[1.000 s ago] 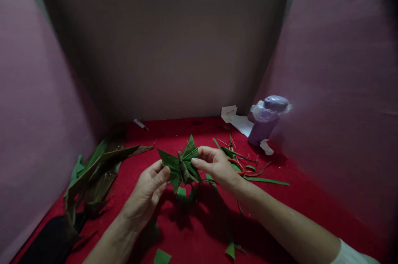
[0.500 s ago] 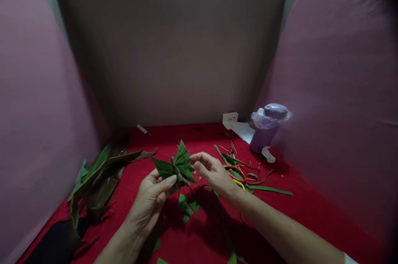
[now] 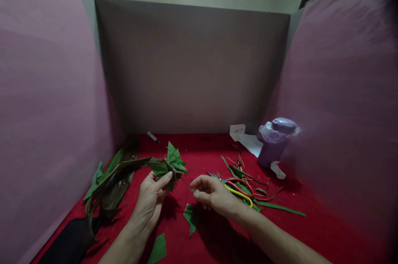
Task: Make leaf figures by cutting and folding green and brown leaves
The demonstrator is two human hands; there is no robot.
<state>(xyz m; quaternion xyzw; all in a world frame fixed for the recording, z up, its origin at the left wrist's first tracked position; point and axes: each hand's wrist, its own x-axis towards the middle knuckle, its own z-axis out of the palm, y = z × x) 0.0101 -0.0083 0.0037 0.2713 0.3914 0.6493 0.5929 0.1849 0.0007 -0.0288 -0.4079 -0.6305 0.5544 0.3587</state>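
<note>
Left of one pair of red-and-yellow scissors [image 3: 229, 181], the left hand [image 3: 148, 197], half open, pinches one folded green-leaf figure [image 3: 173, 160] while the right hand [image 3: 216, 195], nearly closed and just beside them, pinches one thin strand [image 3: 187, 184].

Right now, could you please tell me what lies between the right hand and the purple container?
In the head view, the scissors and leaf scraps lie between the right hand and the purple container.
</note>
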